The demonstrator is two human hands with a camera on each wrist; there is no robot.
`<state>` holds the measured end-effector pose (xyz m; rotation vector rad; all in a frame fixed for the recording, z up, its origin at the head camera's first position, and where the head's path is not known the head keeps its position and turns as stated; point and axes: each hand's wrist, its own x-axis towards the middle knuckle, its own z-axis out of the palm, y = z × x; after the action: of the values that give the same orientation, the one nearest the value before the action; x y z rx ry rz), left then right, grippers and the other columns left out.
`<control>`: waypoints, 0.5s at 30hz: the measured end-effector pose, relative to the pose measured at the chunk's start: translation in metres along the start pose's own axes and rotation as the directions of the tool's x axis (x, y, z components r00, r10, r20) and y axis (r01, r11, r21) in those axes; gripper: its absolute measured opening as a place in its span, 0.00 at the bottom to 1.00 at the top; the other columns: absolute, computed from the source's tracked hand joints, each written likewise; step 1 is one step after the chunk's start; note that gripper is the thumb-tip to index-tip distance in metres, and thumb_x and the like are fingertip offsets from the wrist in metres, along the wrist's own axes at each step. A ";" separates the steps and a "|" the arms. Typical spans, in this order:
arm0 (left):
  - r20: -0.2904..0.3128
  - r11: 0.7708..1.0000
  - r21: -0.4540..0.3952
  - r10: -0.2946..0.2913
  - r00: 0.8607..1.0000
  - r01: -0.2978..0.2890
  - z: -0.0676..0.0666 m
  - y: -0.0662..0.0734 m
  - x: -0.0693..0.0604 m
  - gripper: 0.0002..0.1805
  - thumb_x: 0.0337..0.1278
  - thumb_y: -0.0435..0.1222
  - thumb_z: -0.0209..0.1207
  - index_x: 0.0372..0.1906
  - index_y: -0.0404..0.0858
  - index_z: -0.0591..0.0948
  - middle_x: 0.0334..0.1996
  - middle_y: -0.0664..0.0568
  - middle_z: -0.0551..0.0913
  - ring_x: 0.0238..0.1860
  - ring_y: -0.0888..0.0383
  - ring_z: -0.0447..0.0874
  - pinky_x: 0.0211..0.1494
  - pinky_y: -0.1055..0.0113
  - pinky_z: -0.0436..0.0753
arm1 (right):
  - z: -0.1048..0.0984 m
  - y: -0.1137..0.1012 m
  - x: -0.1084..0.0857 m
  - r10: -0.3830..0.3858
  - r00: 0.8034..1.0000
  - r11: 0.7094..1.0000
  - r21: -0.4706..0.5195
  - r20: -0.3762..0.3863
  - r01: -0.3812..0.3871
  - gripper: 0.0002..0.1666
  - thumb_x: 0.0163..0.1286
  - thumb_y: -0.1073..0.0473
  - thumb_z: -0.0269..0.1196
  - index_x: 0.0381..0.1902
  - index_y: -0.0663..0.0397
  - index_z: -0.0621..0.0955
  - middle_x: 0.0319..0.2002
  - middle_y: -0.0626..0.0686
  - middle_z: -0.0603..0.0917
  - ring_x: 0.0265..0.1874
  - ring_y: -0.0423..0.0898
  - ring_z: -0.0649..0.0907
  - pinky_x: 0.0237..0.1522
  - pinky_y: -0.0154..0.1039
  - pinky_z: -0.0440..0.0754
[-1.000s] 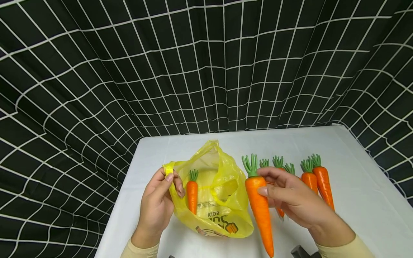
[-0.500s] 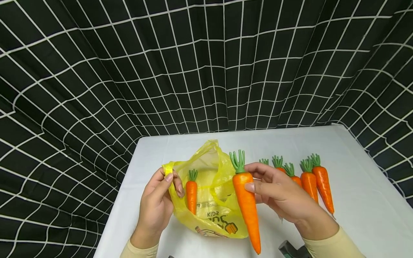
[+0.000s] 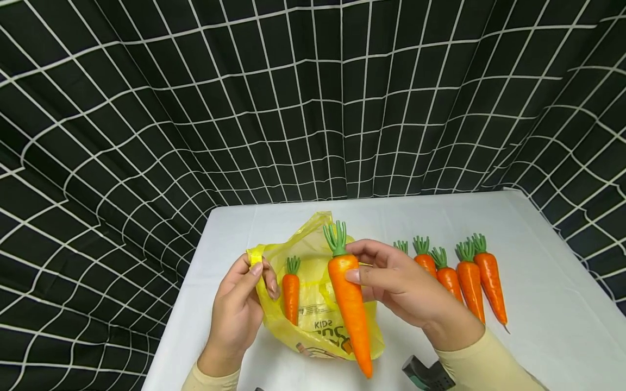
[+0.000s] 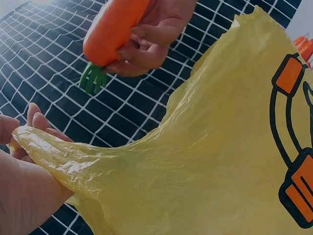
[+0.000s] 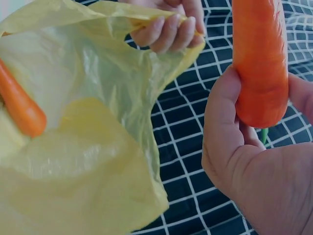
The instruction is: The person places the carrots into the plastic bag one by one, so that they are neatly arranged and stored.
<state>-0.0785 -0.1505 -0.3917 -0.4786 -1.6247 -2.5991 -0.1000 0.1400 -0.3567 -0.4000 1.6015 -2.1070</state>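
Now, fingers of the right hand (image 3: 398, 282) pinch a green-topped carrot (image 3: 354, 312) near its crown, long axis slanting down below them; to their left gapes the yellow plastic bag (image 3: 280, 328), rim gripped by the left hand (image 3: 240, 301).

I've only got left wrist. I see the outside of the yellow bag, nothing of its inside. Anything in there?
Observer: Yes, head view shows one carrot inside the yellow bag.
Operator: OK. The held carrot is cropped at my top edge. Where does its tip point?
Observer: Toward the bottom of the head image, with the right hand gripping near the leafy end.
Operator: I get only a bit of orange at my right edge. How many carrots on the table?
Observer: Head view shows five, right of the bag; of the leftmost, only the green top is visible.
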 end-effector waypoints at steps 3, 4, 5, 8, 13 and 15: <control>0.005 1.000 -0.001 0.004 1.000 -0.004 0.000 0.000 0.000 0.09 0.90 0.32 0.45 0.53 0.30 0.74 0.33 0.47 0.76 0.35 0.54 0.76 0.43 0.67 0.82 | 0.004 0.002 0.006 0.018 1.000 1.000 0.009 -0.001 -0.018 0.24 0.76 0.66 0.66 0.64 0.70 0.72 0.55 0.66 0.78 0.49 0.58 0.85 0.49 0.53 0.90; 0.005 1.000 -0.002 0.004 1.000 -0.004 0.000 0.000 0.000 0.09 0.90 0.32 0.44 0.53 0.30 0.74 0.33 0.47 0.76 0.35 0.54 0.76 0.43 0.67 0.82 | 0.006 0.003 0.007 0.025 1.000 1.000 0.012 -0.002 -0.025 0.24 0.76 0.66 0.66 0.64 0.69 0.72 0.55 0.65 0.79 0.49 0.58 0.85 0.49 0.53 0.90; 0.005 1.000 -0.002 0.004 1.000 -0.004 0.000 0.000 0.000 0.09 0.90 0.32 0.44 0.53 0.30 0.74 0.33 0.47 0.77 0.35 0.54 0.76 0.43 0.67 0.82 | 0.007 0.003 0.009 0.032 0.999 0.999 0.014 -0.004 -0.032 0.25 0.76 0.66 0.67 0.64 0.69 0.72 0.55 0.65 0.79 0.49 0.58 0.85 0.49 0.53 0.90; 0.002 1.000 -0.002 0.001 1.000 -0.001 0.001 0.000 0.000 0.09 0.90 0.32 0.45 0.53 0.30 0.74 0.33 0.47 0.77 0.35 0.54 0.76 0.43 0.67 0.82 | 0.012 0.003 0.014 0.042 0.999 0.999 0.015 0.000 -0.042 0.26 0.75 0.66 0.68 0.64 0.70 0.72 0.55 0.65 0.79 0.49 0.58 0.85 0.50 0.54 0.90; -0.007 1.000 -0.007 -0.009 1.000 0.009 0.002 0.000 0.000 0.09 0.89 0.32 0.45 0.52 0.30 0.74 0.33 0.47 0.76 0.34 0.54 0.75 0.43 0.67 0.82 | 0.020 0.001 0.024 0.060 0.998 0.998 0.022 0.006 -0.060 0.27 0.75 0.65 0.68 0.65 0.69 0.71 0.57 0.66 0.79 0.51 0.60 0.85 0.52 0.57 0.89; -0.008 1.000 -0.012 -0.011 1.000 0.011 0.002 -0.001 0.000 0.09 0.89 0.32 0.45 0.52 0.30 0.74 0.33 0.47 0.76 0.34 0.54 0.76 0.43 0.67 0.82 | 0.022 0.002 0.028 0.071 0.997 0.997 0.037 0.008 -0.072 0.27 0.75 0.65 0.68 0.65 0.68 0.71 0.57 0.65 0.79 0.52 0.60 0.85 0.52 0.58 0.88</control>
<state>-0.0781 -0.1483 -0.3917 -0.4609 -1.6153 -2.6163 -0.1128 0.1063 -0.3538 -0.3320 1.5477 -2.0765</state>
